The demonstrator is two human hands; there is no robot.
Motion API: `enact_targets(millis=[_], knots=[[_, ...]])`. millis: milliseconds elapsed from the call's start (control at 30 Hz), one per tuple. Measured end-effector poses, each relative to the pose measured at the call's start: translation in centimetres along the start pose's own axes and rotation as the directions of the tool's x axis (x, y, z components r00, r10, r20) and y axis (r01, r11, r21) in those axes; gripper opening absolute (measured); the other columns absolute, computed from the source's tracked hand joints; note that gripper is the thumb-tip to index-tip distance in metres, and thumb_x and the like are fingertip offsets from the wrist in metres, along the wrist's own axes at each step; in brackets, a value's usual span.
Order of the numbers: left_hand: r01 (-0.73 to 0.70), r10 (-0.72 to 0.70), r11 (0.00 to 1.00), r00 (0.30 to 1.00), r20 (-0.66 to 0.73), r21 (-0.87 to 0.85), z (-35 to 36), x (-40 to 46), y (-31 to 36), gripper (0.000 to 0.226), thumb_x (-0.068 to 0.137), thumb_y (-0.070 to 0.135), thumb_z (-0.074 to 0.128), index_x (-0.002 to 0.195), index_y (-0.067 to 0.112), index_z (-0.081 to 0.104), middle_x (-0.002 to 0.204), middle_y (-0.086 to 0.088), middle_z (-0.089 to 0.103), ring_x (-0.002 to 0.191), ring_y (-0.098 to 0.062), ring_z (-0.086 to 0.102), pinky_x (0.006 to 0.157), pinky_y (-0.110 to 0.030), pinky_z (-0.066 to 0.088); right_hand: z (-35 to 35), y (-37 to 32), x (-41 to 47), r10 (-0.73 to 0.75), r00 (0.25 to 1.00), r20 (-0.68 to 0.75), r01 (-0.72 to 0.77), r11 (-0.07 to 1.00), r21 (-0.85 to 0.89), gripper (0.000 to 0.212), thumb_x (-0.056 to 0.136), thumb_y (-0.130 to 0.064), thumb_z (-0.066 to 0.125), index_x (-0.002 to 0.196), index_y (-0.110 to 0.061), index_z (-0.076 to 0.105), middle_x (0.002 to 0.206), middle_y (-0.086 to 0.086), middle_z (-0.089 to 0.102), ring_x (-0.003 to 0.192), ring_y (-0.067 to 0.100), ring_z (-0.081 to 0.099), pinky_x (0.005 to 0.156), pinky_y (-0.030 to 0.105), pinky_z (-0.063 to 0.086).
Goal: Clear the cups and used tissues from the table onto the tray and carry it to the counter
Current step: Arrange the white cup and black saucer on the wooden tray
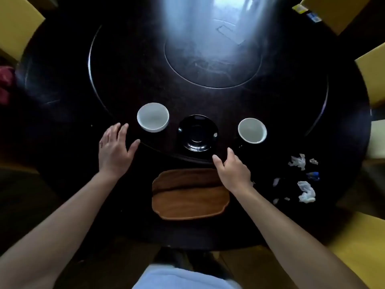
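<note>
Dark round table carries two white cups near its front edge, tissues at front right, an empty tray nearest. Left hand and right hand spread, grasping nothing. Reaching hastily could tip a cup or knock the black saucer between them.

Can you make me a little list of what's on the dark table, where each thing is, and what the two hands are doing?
table: dark round table
tray: wooden tray, nearest the person, nothing on it
cups: left white cup and right white cup, both upright
saucer: black saucer between the cups
tissues: crumpled tissues and small scraps to the right of the tray
left hand: left hand open, near the left white cup, holding nothing
right hand: right hand open, over the tray's far right corner, holding nothing
done so far: nothing moved onto the tray yet
</note>
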State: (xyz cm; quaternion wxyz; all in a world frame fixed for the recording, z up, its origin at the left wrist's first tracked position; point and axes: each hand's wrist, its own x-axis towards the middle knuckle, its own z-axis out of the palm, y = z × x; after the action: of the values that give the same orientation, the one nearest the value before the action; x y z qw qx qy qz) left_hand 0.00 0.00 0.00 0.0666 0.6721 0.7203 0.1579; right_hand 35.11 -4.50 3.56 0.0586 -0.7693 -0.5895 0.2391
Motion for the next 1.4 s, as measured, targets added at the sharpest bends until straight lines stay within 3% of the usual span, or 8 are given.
enact_targets(millis=[167,333,467,567,700,933,1133,1400], knots=[[-0.029,0.021,0.998,0.992,0.124,0.061,1.8,6.1,-1.1,0.069,0.103,0.051,0.055,0.154,0.006,0.045,0.159,-0.023,0.04,0.15,-0.043,0.032,0.12,-0.057,0.025,2.7,-4.6,3.9,0.152,0.988,0.014,-0.152,0.988,-0.012,0.084,0.1,-0.063,0.038,0.158,-0.005,0.022,0.142,0.017,0.059,0.123,0.039,0.061,0.092,0.046,0.05],[0.013,-0.009,1.0,0.989,0.147,-0.029,2.8,8.8,-1.4,0.057,0.102,0.051,0.057,0.142,0.011,0.062,0.15,-0.018,0.049,0.136,-0.042,0.044,0.11,-0.057,0.038,4.1,-5.3,5.8,0.263,0.965,0.003,-0.263,0.964,0.035,0.068,0.1,-0.053,0.048,0.146,-0.005,0.036,0.12,0.015,0.07,0.107,0.037,0.068,0.082,0.046,0.056],[0.157,-0.118,0.965,0.976,0.185,-0.209,2.6,9.4,-0.6,0.047,0.1,0.048,0.062,0.134,0.017,0.069,0.125,-0.014,0.062,0.116,-0.033,0.058,0.097,-0.043,0.047,4.4,-5.5,6.0,0.31,0.951,0.002,-0.307,0.941,0.138,0.058,0.101,-0.043,0.053,0.145,-0.007,0.038,0.122,0.014,0.068,0.11,0.037,0.066,0.086,0.047,0.056],[0.34,-0.229,0.846,0.927,0.296,-0.41,2.5,10.0,-0.3,0.038,0.093,0.041,0.065,0.125,0.022,0.071,0.093,-0.005,0.075,0.084,-0.026,0.072,0.085,-0.044,0.061,5.1,-5.2,6.5,0.374,0.927,0.032,-0.362,0.866,0.345,0.066,0.098,-0.038,0.057,0.153,-0.013,0.031,0.125,0.011,0.066,0.111,0.033,0.067,0.09,0.044,0.057],[0.494,-0.29,0.637,0.865,0.409,-0.592,2.7,9.8,0.7,0.029,0.095,0.019,0.06,0.123,0.017,0.062,0.081,-0.014,0.076,0.053,-0.017,0.07,0.057,-0.035,0.062,5.7,-5.0,6.6,0.441,0.892,0.1,-0.406,0.684,0.606,0.065,0.096,-0.025,0.06,0.155,-0.02,0.032,0.092,0.005,0.073,0.054,0.01,0.065,0.054,0.026,0.054],[0.529,-0.327,0.557,0.848,0.416,-0.64,1.8,9.4,1.0,0.032,0.092,0.009,0.059,0.123,0.013,0.06,0.081,-0.017,0.075,0.054,-0.021,0.073,0.053,-0.032,0.062,4.7,-5.3,6.2,0.478,0.866,0.145,-0.372,0.425,0.825,0.06,0.096,-0.008,0.06,0.152,-0.017,0.041,0.078,0.002,0.063,0.049,0.01,0.049,0.039,0.02,0.037],[0.503,-0.294,0.573,0.863,0.411,-0.647,0.3,3.6,1.2,0.028,0.093,0.009,0.062,0.12,0.018,0.06,0.076,-0.015,0.075,0.059,-0.026,0.076,0.055,-0.034,0.063,3.4,-1.9,1.0,0.418,0.895,0.157,-0.319,0.352,0.88,0.046,0.096,-0.002,0.062,0.138,-0.019,0.055,0.067,-0.003,0.062,0.038,0.007,0.039,0.035,0.02,0.029],[0.565,-0.356,0.54,0.825,0.44,-0.624,1.1,-7.9,3.2,0.032,0.094,0.003,0.062,0.12,0.021,0.058,0.073,-0.012,0.076,0.059,-0.026,0.076,0.056,-0.036,0.063,3.2,6.5,-5.1,0.378,0.898,0.227,-0.392,0.446,0.805,0.054,0.096,-0.006,0.065,0.147,-0.021,0.052,0.083,0.006,0.065,0.042,0.009,0.042,0.036,0.02,0.034]])
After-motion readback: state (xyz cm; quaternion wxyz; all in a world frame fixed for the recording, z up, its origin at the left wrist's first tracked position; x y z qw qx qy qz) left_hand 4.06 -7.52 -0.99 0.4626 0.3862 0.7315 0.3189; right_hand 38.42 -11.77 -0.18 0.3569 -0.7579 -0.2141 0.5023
